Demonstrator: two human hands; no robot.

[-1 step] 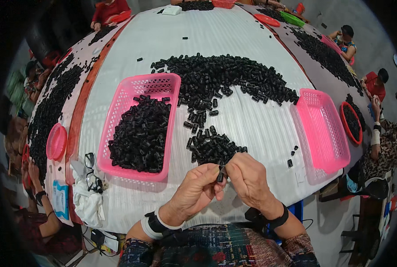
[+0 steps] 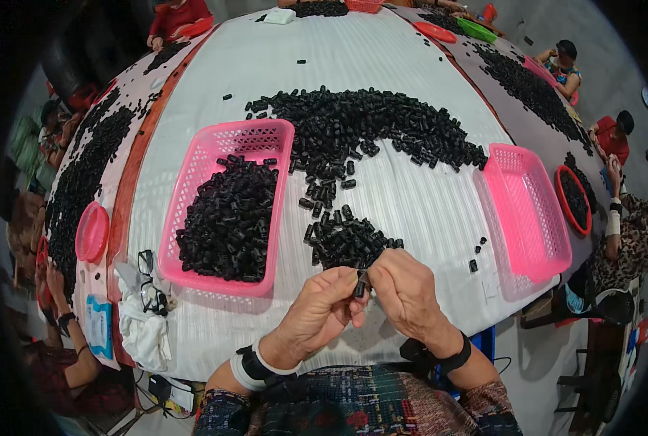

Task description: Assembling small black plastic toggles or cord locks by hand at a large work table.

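Two hands (image 2: 367, 294) on one black tube (image 2: 359, 288), two pink baskets (image 2: 193, 190) alongside.

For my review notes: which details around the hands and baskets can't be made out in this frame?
Head view only:
- Small black part: mostly covered by fingers of left hand and right hand; shape unclear.
- Left pink basket: floor hidden under black pieces.
- Black pile: single pieces too small.
- Eyeglasses: tiny, near the rim.

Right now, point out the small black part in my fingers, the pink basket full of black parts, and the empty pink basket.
small black part (image 2: 359, 287), head view, its middle.
full pink basket (image 2: 193, 182), head view, left wall.
empty pink basket (image 2: 527, 211), head view, bare mesh floor.
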